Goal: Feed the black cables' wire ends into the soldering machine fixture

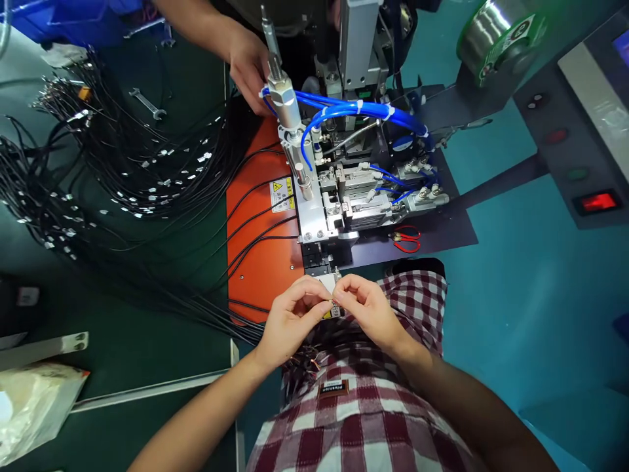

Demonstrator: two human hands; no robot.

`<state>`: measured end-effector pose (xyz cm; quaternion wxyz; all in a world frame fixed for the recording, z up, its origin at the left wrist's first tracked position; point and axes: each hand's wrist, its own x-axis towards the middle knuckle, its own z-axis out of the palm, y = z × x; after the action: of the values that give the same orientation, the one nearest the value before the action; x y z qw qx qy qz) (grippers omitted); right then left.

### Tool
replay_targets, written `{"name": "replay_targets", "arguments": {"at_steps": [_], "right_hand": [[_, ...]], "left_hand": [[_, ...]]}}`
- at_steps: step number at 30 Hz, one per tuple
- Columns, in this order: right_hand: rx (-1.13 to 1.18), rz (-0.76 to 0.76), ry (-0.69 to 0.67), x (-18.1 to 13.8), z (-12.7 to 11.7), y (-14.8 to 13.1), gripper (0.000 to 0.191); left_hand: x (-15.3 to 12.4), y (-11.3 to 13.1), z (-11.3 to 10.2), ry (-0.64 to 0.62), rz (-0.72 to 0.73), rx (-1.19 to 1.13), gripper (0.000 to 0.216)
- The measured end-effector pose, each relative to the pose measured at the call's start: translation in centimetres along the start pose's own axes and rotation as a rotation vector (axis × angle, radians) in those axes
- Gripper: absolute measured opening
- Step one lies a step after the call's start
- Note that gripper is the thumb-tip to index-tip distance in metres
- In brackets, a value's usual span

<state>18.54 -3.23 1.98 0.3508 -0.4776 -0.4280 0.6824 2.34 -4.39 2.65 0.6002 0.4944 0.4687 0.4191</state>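
Observation:
My left hand (293,319) and my right hand (369,307) meet fingertip to fingertip above my lap, at the front end of the machine. Both are closed in a pinch. Between the fingertips shows a tiny reddish bit that looks like the end of a thin wire; the fingers hide most of it. Below my left hand, a bundle of cable ends (307,359) with bare coppery tips rests on my checkered apron (363,406). Black cables (246,322) run from the bench on the left towards that bundle.
A metal machine (312,219) with blue air tubes (361,110) stands ahead on an orange plate (260,255), several cables leading into it. A co-worker's hand (248,69) is behind it. Red-handled pliers (407,238) lie right; a wrench (147,103) and piled cables (147,177) lie left. A solder spool (501,39) hangs upper right.

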Motion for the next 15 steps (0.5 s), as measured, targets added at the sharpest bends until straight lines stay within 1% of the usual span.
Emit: {"name": "replay_targets", "arguments": {"at_steps": [2,4,6,8,10,11,15], "right_hand": [[-0.064,-0.049,0.029,-0.2,0.0,0.3,0.023],[-0.13,-0.103,0.045,-0.2,0.0,0.7,0.02],[-0.152,-0.134,0.051,0.1,0.0,1.0,0.019],[-0.129,-0.131,0.053,1.0,-0.2,1.2,0.02],[-0.104,-0.119,0.06,2.1,-0.6,1.3,0.021],[-0.102,-0.118,0.062,2.7,-0.8,1.2,0.021],[-0.152,-0.148,0.078,4.7,-1.7,1.0,0.019]], "left_hand": [[0.1,0.0,-0.1,0.015,-0.045,-0.018,0.007],[0.2,-0.1,-0.1,0.056,-0.097,-0.039,0.01],[0.6,-0.1,-0.1,0.095,-0.101,0.014,0.011],[1.2,0.0,-0.1,0.102,-0.039,0.183,0.013],[2.0,0.3,-0.3,0.092,0.024,0.35,0.009],[2.4,0.4,-0.4,0.089,0.047,0.408,0.006],[3.7,0.8,-1.5,0.05,0.174,0.645,0.009]]}}
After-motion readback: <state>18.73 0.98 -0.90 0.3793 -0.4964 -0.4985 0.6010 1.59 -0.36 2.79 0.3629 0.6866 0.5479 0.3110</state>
